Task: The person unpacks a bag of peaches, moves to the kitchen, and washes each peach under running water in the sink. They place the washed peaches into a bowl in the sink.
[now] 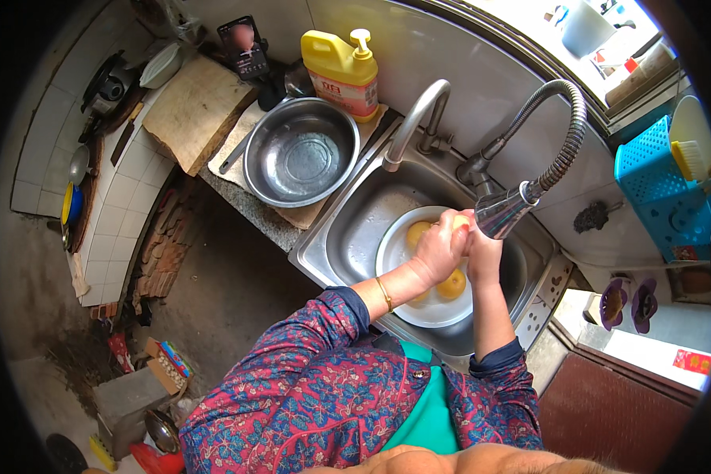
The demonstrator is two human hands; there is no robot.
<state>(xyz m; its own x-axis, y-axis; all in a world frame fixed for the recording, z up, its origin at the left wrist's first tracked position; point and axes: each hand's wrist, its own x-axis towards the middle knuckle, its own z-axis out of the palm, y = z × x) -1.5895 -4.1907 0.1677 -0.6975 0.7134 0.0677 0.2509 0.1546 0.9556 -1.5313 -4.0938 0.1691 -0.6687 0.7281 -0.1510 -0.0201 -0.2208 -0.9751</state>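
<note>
Over the sink, my left hand point(439, 247) and my right hand point(483, 253) are clasped together around a round yellow fruit point(461, 221), most of which the fingers hide. Below them a white basin point(391, 296) sits across the two bowls of the stainless steel sink point(355, 222). Several yellow fruits point(451, 284) lie in the basin, seemingly in water. The pull-down spray head point(500, 212) of the spring-neck faucet hangs just above my right hand and covers part of it. A plain curved faucet point(412, 121) stands farther left.
Left of the sink are a metal bowl point(302, 152), a yellow detergent jug point(340, 71), a phone on a stand point(243, 47) and a wooden chopping board point(198, 109). A cleaver point(125, 135) lies farther left. Blue baskets point(652, 189) and a steel scourer point(592, 217) hang on the right wall.
</note>
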